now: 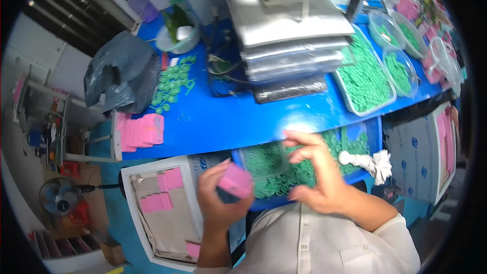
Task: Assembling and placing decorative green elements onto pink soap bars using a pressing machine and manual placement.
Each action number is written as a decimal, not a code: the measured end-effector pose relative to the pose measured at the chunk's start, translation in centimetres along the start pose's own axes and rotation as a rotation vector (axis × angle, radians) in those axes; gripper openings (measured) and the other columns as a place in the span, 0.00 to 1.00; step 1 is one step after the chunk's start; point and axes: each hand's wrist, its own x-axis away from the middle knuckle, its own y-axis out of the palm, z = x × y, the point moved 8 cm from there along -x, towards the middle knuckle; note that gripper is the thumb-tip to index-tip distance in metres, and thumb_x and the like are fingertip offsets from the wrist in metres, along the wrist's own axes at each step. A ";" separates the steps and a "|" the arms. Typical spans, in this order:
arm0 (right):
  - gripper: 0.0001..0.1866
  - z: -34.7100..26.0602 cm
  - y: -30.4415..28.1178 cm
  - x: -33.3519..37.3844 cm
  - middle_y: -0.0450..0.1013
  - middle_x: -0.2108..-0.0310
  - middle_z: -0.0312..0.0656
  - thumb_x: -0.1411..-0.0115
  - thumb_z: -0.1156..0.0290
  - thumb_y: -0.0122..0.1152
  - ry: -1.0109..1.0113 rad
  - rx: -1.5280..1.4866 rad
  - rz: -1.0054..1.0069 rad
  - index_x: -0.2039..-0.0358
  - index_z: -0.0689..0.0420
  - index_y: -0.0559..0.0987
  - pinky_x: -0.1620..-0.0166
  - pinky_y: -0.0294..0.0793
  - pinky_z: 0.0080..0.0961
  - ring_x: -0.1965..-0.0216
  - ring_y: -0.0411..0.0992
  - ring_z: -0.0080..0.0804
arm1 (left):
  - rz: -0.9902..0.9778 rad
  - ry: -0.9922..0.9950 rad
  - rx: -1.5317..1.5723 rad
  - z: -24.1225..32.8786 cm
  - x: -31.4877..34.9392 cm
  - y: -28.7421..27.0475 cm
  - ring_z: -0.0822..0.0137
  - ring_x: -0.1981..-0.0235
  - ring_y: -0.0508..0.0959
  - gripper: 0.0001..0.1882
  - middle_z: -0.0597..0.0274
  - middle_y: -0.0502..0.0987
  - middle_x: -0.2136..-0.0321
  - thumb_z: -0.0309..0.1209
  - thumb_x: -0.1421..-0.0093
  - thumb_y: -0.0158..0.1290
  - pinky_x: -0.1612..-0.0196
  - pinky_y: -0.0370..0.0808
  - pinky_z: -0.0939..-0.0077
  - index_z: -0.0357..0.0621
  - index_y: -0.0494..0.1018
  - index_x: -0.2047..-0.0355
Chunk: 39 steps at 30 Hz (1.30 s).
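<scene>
My left hand (221, 205) is wrapped round a pink block (236, 181), held in front of my body at the near side of the table. My right hand (324, 175) has its thumb and fingers spread above a blue tub (376, 137); I see nothing between them. Small green pieces (304, 170) fill much of the tub. A clear tray (264, 160) with more green pieces sits inside it, close to my right fingers. A bunched white cloth-like thing (373, 165) lies over the tub's right rim.
A metal machine (294, 45) stands on the blue table (213, 127). At right are a tray (362, 71) and bowls of green pieces. Stacked pink blocks (142, 132), loose green pieces (174, 81) and a dark plastic bag (122, 73) lie left. A white box (162, 213) holds pink blocks below.
</scene>
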 end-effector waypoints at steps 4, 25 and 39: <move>0.26 4.0 2.5 4.2 0.56 0.42 0.59 0.46 0.74 0.66 0.391 -0.597 0.019 0.57 0.57 0.57 0.44 0.65 0.33 0.46 0.64 0.35 | -0.015 0.093 0.228 4.2 -1.5 6.5 0.47 0.50 0.75 0.35 0.38 0.70 0.51 0.27 0.57 0.67 0.48 0.72 0.59 0.38 0.59 0.51; 0.15 7.1 -8.1 6.4 0.66 0.79 0.42 0.34 0.60 0.47 0.395 -0.375 0.306 0.68 0.60 0.64 0.71 0.66 0.27 0.75 0.63 0.22 | -0.411 -0.109 0.805 8.1 -1.8 13.6 0.46 0.45 0.71 0.29 0.29 0.59 0.43 0.22 0.59 0.68 0.44 0.68 0.56 0.39 0.62 0.60; 0.16 6.3 -6.5 6.4 0.72 0.65 0.39 0.44 0.76 0.65 0.573 -0.506 -0.008 0.58 0.58 0.69 0.59 0.71 0.24 0.62 0.71 0.24 | -0.522 -0.032 0.106 6.7 -3.5 13.4 0.54 0.65 0.77 0.48 0.50 0.76 0.63 0.36 0.59 0.70 0.62 0.74 0.66 0.40 0.61 0.39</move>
